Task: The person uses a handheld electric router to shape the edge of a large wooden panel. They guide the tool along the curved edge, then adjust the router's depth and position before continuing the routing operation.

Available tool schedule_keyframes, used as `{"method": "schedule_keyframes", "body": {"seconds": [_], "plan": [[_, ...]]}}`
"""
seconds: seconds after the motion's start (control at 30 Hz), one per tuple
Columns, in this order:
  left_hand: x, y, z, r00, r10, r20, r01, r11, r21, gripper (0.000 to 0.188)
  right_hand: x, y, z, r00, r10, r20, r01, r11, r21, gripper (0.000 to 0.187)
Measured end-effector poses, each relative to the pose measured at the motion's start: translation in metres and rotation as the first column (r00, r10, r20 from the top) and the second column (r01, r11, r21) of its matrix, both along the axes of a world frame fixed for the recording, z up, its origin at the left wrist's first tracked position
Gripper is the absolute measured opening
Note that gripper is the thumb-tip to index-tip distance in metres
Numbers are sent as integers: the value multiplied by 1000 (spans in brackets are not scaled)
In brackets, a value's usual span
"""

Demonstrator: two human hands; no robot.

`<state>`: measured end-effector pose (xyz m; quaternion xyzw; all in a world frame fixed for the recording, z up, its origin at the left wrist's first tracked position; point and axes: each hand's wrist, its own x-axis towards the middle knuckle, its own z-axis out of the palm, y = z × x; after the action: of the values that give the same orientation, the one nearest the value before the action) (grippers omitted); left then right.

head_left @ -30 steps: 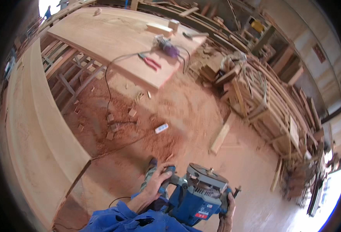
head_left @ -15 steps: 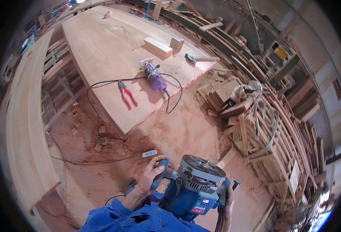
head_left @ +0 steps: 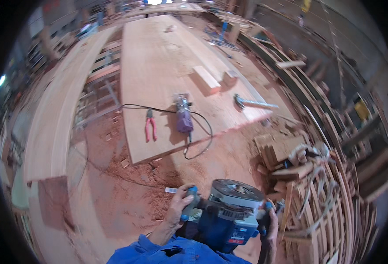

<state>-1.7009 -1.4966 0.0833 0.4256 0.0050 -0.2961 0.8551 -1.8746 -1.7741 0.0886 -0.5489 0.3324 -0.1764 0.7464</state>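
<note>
A blue plunge router (head_left: pixel 224 220) is held up in front of my body, turned so its round base plate faces upward. My left hand (head_left: pixel 180 210) wraps round its left handle, and my right hand (head_left: pixel 271 222) grips the handle on the other side. Beyond it lies a large wooden slab (head_left: pixel 158 57). Near the slab's closer end rest pliers with red handles (head_left: pixel 150 127) and a small purple trim router (head_left: pixel 183 116) with a looped black cord. A hammer (head_left: pixel 251 103) lies at the slab's right edge, and two wood blocks, one long (head_left: pixel 207 80) and one short (head_left: pixel 230 78), sit behind it.
Along the left runs another long board (head_left: pixel 57 110). Stacked timber with a tangled strap (head_left: pixel 321 193) stands close on the right. A white power strip (head_left: pixel 171 190) and its cord lie on the sawdust-covered floor (head_left: pixel 110 193), which also holds scattered wood scraps.
My view has swung left, so the slab and its tools appear farther right and lower. Both hands still hold the router, which has shifted slightly right in the picture.
</note>
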Motion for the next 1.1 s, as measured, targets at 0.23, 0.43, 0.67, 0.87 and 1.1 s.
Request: {"method": "schedule_keyframes", "body": {"seconds": [0.23,0.43,0.67,0.87,1.1], "plan": [[50,-79,-8,954,-92,285,9,961,278,58,42,-75,10,972,71,225,-92,992,86,58],[66,-92,0,986,-48,161,-34,881,472,44,118,-115,20,969,220,112,-230,970,79,60],[-21,-77,55,889,413,197,-436,633,639,36,205,-128,-43,760,625,179,-641,675,366,62],[-95,-100,104,683,713,158,-550,361,753,36,246,-82,-70,450,880,153,-844,362,396,61],[-161,-85,99,287,950,123,-602,79,795,38,246,39,-86,-10,999,39,-905,-26,424,66]]}}
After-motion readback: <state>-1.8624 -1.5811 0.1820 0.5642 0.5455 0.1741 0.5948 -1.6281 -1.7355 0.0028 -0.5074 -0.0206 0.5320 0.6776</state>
